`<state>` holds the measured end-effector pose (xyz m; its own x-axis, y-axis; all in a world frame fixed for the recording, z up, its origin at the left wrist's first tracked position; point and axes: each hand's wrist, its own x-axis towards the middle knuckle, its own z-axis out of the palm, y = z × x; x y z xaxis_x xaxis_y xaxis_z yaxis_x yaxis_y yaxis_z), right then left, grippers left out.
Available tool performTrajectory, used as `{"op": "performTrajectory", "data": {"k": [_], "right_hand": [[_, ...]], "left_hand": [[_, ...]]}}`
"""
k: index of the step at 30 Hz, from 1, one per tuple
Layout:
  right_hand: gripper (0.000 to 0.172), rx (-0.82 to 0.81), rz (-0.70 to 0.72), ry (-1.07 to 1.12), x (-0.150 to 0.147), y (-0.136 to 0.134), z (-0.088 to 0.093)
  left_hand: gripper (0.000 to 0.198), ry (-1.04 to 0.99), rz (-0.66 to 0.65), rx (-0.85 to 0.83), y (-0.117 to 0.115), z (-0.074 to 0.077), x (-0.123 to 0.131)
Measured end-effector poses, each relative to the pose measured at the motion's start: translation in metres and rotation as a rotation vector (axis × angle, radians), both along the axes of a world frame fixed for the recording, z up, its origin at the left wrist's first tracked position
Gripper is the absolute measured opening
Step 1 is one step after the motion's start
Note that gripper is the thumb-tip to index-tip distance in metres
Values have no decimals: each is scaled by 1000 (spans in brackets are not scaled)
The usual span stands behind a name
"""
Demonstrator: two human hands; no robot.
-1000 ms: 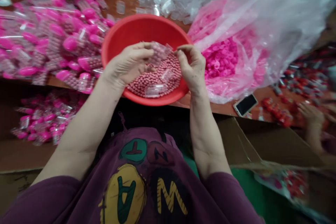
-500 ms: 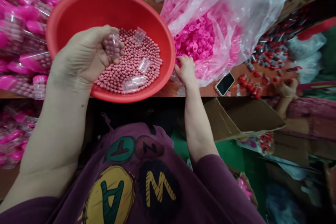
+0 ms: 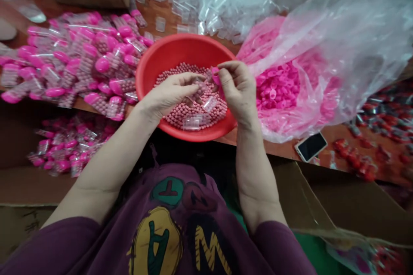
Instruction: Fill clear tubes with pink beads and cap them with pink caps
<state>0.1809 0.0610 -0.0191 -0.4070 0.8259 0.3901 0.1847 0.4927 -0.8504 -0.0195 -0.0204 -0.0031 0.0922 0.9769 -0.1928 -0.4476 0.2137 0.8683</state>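
Over the red basin [image 3: 180,51], my left hand [image 3: 167,94] has its fingers closed round a clear plastic tube [image 3: 200,87] with pink beads in it. A bright pink cap [image 3: 214,74] is pinched between the thumb and fingers of my right hand [image 3: 239,92], close beside the tube. Loose pink beads [image 3: 176,114] cover the bottom of the basin. On them lie a few clear tubes [image 3: 195,122], partly hidden by my hands.
Left of the basin is a heap of capped bead-filled tubes [image 3: 80,58], with more in a box below. Clear tubes [image 3: 213,2] pile up behind. A plastic bag of pink caps [image 3: 280,88], a phone [image 3: 310,146] and red pieces [image 3: 355,159] lie to the right.
My right hand has come from beside the caps bag to the basin, with a pink cap in it. The left hand keeps the tube, now nearer the right hand. The view has swung left.
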Motion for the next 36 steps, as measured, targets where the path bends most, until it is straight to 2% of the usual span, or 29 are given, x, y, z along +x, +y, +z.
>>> {"op": "performTrajectory", "data": {"k": [3,8,13,16,19,23,27,31,36], "right_hand": [[49,33,0,-18,-25,-4,-10],[43,22,12,-7,-25,-5,-20],[42,-1,-79,105,-24,-5,-16],[38,-24,-41,88,-26,-9,-10],[34,49,0,4,-26,-12,-5],[34,147,-50,-33,-23,-13,-6],[40,162,-87,-16,-24,-13,-11],[35,218,-40,-64,-25,-15,-9],[31,208,-38,-67,-25,-18,-7]], "left_hand": [[19,-37,38,16,5,-7,0],[16,-73,70,18,10,-13,-2],[18,-76,118,9,10,-8,-1],[14,-42,135,-9,10,-7,0],[12,-42,137,-17,8,-8,0],[14,-46,110,-48,7,-7,-2],[17,-38,103,-67,7,-5,-3],[20,-62,110,-32,8,-7,-3],[11,-45,124,-31,7,-10,-2]]}}
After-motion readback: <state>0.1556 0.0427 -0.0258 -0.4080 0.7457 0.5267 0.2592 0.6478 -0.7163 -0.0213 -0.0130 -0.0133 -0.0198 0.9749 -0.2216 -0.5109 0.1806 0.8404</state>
